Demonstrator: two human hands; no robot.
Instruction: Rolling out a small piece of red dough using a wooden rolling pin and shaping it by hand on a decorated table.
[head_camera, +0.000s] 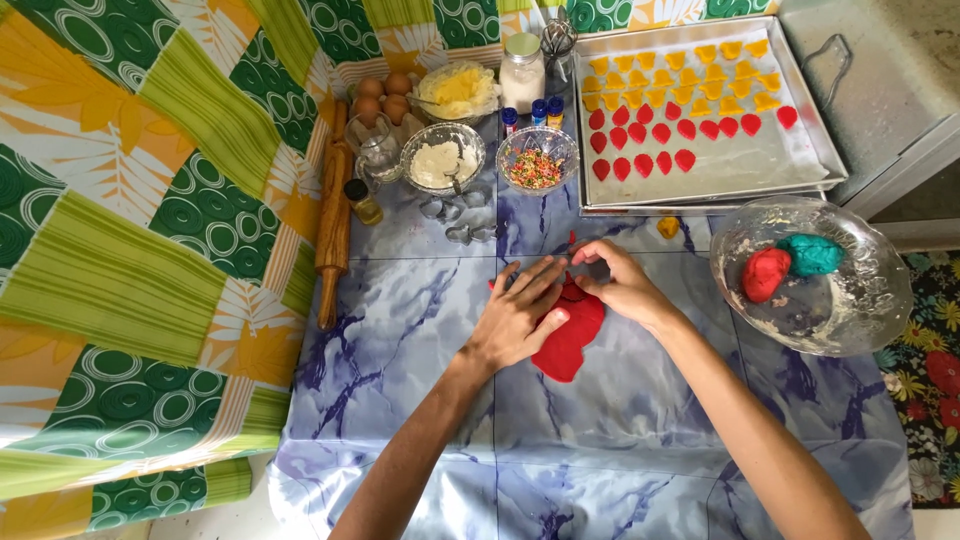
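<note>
Both hands are working the flat sheet of rolled red dough (566, 345)
I'm seeing the left hand (520, 315) pressing flat on it, fingers spread, while the right hand (620, 280) is pinching its top edge

Blue marbled tabletop (620, 420), leaf-patterned cloth (150, 250), floral rug (935, 350)

Both hands rest on a sheet of dough (570, 340) near the middle of the surface (620, 440). A baking tray (700, 175) of cut pieces lies far right, a glass bowl (850, 310) with two dough balls sits right, small bowls (442, 155) and eggs (383, 95) stand far, and a rolling pin (333, 215) lies left.
</note>
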